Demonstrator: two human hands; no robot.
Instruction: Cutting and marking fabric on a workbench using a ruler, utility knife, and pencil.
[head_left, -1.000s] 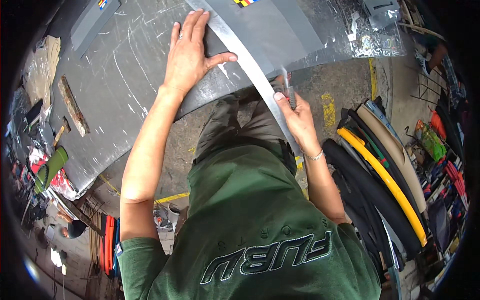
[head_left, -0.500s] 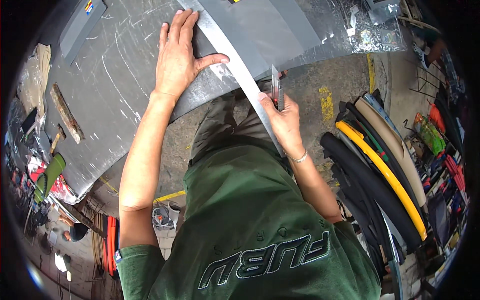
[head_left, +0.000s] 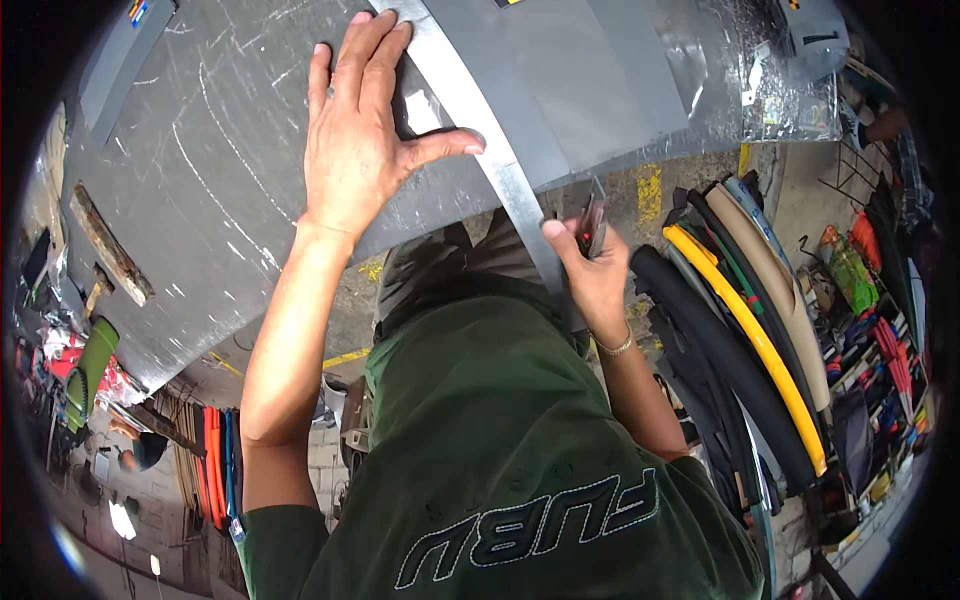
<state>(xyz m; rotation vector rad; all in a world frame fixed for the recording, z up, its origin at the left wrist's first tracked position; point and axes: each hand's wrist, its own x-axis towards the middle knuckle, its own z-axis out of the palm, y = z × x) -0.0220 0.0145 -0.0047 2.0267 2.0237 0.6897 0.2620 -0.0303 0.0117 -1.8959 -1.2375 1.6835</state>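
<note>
A long metal straightedge [head_left: 503,172] lies along the left edge of a grey sheet [head_left: 600,90] on the dark worktable [head_left: 240,130]. Its near end sticks out past the table edge toward my body. My left hand [head_left: 355,165] lies flat on the left of it, fingers spread, with fingertips and thumb at its edge. Beyond the table's front edge, my right hand [head_left: 600,285] holds a utility knife [head_left: 593,225], blade pointing up and away. The right thumb rests against the straightedge; the fingers beneath are partly hidden.
Scratches mark the tabletop. A grey strip [head_left: 120,65] and a wooden stick [head_left: 112,245] lie at the left, near a green roll [head_left: 90,372]. Clear plastic [head_left: 790,95] lies at the far right. Black, tan and yellow rolls [head_left: 745,340] stand at my right.
The table has shifted slightly in view. My right hand, with the knife, sits a little farther right and nearer my body; the knife has tilted. My left hand remains flat by the straightedge.
</note>
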